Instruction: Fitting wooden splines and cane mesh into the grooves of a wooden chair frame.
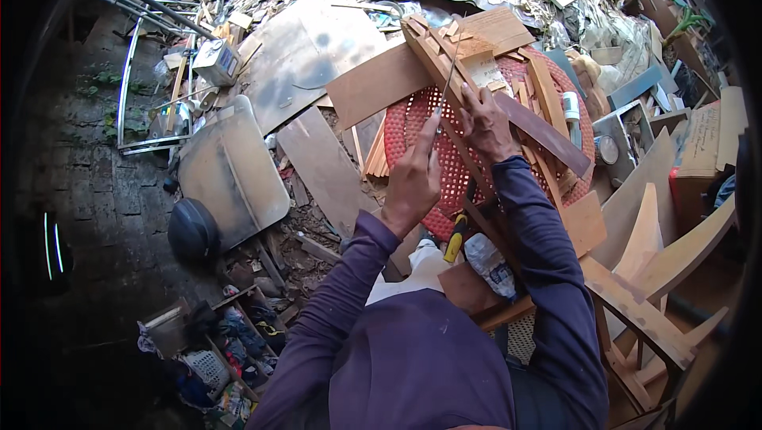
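Gripping a slender grey tool [449, 73] in the left hand [414, 184], pointed away, slightly right. Clamping brown wood [429, 55] with the right hand [487, 127], slanted lengthwise far-left to near-right.

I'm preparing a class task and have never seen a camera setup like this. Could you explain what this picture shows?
There is no robot here, only a person working bare-handed. The picture comes from the left of two wide cameras worn on the head, looking down, so straight edges bend near the rim. The left hand grips a thin metal tool; its exact kind is hard to tell. The right hand is on a narrow piece of wood. Under the wood is a round red woven surface bearing wooden strips, with a white bottle near its right edge.
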Available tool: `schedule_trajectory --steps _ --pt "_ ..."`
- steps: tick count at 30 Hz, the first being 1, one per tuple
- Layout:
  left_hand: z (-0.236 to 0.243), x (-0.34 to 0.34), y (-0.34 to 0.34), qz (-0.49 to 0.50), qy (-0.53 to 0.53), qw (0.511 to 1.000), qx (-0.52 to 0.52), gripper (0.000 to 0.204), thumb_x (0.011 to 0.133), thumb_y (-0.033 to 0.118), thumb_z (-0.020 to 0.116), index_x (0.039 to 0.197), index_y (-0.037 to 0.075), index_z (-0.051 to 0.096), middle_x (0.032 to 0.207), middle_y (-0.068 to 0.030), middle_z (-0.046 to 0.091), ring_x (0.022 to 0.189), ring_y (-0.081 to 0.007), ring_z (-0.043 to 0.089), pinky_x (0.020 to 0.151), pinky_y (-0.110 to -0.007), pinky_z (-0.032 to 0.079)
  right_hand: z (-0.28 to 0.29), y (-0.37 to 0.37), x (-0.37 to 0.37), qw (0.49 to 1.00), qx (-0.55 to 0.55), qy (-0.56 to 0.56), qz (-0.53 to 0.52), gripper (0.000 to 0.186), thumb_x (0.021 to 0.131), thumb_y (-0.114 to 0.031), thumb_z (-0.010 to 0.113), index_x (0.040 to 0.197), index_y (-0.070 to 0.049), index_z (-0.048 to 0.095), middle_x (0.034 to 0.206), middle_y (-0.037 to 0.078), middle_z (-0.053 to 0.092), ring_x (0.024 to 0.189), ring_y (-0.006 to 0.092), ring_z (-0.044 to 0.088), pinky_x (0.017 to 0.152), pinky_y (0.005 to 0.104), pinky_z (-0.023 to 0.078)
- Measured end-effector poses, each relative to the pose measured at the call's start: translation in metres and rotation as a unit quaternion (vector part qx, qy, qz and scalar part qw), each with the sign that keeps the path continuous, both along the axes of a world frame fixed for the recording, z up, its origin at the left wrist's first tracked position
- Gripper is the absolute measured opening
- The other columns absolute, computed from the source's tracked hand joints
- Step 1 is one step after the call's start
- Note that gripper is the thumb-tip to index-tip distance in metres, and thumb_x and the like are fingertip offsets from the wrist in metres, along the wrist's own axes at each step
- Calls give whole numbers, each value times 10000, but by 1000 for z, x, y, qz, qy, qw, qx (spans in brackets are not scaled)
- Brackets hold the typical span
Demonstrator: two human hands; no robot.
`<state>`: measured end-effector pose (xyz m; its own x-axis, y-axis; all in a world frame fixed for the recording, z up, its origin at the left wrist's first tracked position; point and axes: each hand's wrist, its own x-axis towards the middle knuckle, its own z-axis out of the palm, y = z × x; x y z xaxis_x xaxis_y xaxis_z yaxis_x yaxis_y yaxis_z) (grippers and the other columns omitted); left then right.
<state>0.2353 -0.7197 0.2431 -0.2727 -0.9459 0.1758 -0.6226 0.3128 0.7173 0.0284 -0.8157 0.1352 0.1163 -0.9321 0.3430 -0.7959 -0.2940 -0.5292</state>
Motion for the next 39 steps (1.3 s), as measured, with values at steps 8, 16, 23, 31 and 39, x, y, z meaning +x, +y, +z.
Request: schedule_trajectory --steps 8,16,23,31,39 --pt "3 16 33 13 40 999 -28 722 1021 -56 591 1709 52 402 1326 -353 709 1069 -486 765 878 -538 606 12 1 -2 1000 7 0 14 560 994 -165 735 1523 -50 592 1138 231 590 1001 451 707 836 523 622" --pt "29 47 137 18 15 1000 13 719 1042 -55 603 1719 42 381 1508 -341 640 1248 -475 730 963 -483 618 -1 0 -2 1000 12 7 7 549 1001 -162 732 1524 -72 592 1138 237 583 995 437 709 816 521 623" --pt "-25 -4 -23 25 54 997 -39 718 1039 -53 584 1719 44 375 1361 -334 701 1071 -502 750 888 -529 599 9 -6 7 999 36 19 4 570 1008 -172 736 1547 -71 584 1139 234 582 1024 441 703 854 533 615" --pt "17 47 163 48 42 995 80 746 1014 -124 561 1719 50 389 1598 -282 608 1424 -435 652 1124 -463 573 1 -3 1 1000 24 12 2 553 1006 -168 730 1535 -84 592 1166 244 581 1002 455 725 827 523 635" --pt "-43 -17 -48 34 60 995 -73 727 1023 -46 582 1712 69 384 1177 -370 714 964 -524 727 838 -598 564 8 -5 7 1000 12 18 9 553 1006 -174 726 1533 -78 588 1134 242 587 1002 452 714 811 530 627"
